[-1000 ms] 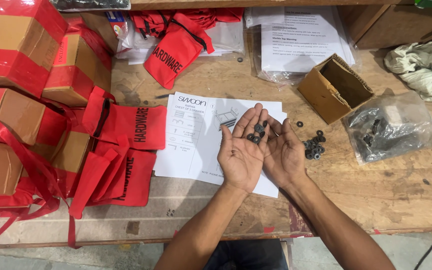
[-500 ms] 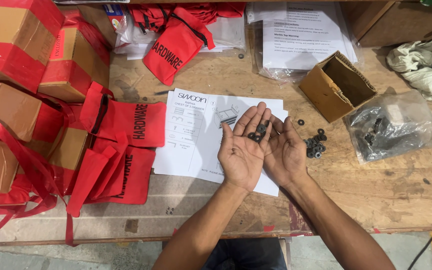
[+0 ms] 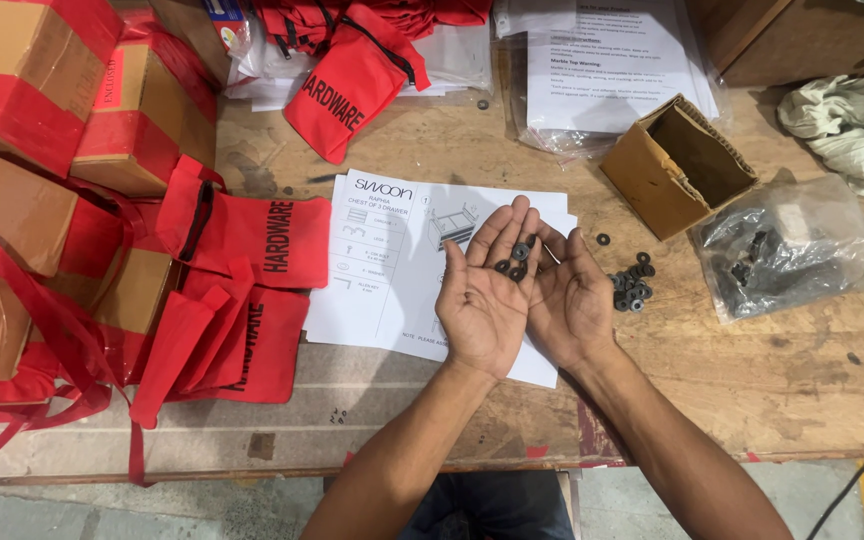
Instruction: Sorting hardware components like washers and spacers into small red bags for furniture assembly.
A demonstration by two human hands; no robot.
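While both palms stay up side by side as a second ago, the left hand [image 3: 487,300] cups small black washers [image 3: 512,262] on flat open fingers; right hand [image 3: 570,300] open, empty — more washers [image 3: 630,288] lie loose on the bench [image 3: 802,380].

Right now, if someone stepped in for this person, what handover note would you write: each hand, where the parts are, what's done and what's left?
Left hand: open, palm up over the instruction sheet, a few black washers lying on the fingers.
Right hand: open, palm up, pressed alongside the left, nothing gripped.
On the wooden bench: a loose pile of washers just right of the hands, an open cardboard box, a clear bag of dark hardware, red drawstring pouches to the left.
Done: some washers gathered in the palm.
Left: the pile on the bench is not picked up.
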